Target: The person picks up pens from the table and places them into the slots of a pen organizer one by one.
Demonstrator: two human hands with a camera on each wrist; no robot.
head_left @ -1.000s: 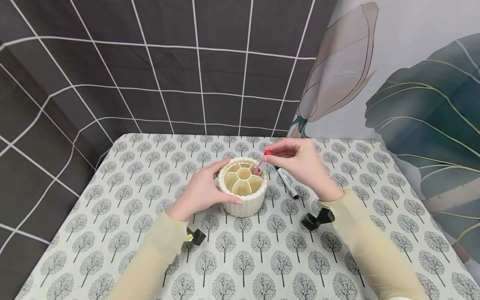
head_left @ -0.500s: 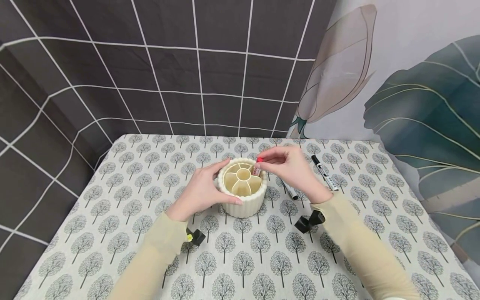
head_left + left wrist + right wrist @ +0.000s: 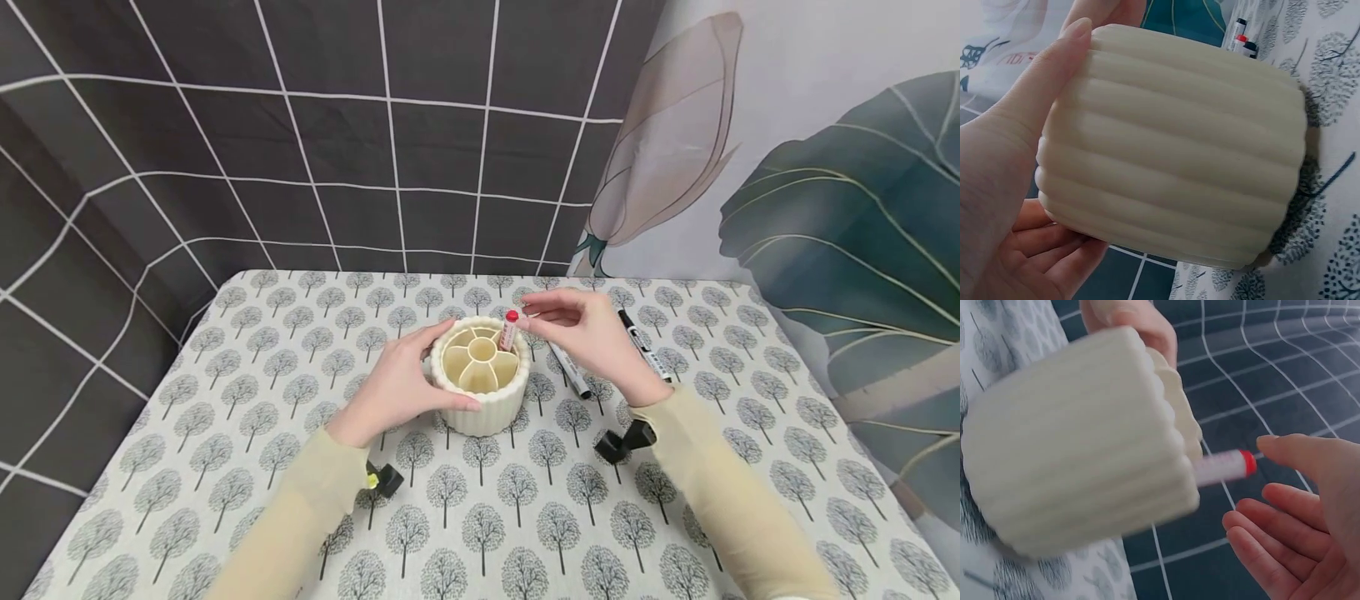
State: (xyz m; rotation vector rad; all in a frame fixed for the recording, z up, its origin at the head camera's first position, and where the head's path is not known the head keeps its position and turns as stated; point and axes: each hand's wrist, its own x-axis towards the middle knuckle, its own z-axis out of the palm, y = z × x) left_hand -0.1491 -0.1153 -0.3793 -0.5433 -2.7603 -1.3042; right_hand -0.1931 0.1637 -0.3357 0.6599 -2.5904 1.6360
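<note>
A cream ribbed pen organizer (image 3: 487, 414), round with a scalloped rim and petal-shaped compartments, stands upright on the table. My left hand (image 3: 393, 385) grips its left side, thumb along the front and fingers behind. A marker with a red end (image 3: 508, 332) stands in a compartment at the right of the organizer, its lower part hidden inside. Just right of it is my right hand (image 3: 588, 335), fingers loosely extended. In the right wrist view the marker's red tip (image 3: 1247, 463) is apart from the right thumb, and that hand holds nothing.
Two black-and-white markers lie on the tree-print cloth: one marker (image 3: 572, 372) beside the organizer, another marker (image 3: 633, 329) partly behind my right wrist. The left wrist view shows a red marker end (image 3: 1241, 39) between black ones. A dark grid-patterned curtain (image 3: 300, 142) hangs behind the table.
My right hand lowered the red-ended marker into the organizer's right compartment and let go of it. Its fingers have since spread slightly. The left hand keeps its grip on the organizer.
</note>
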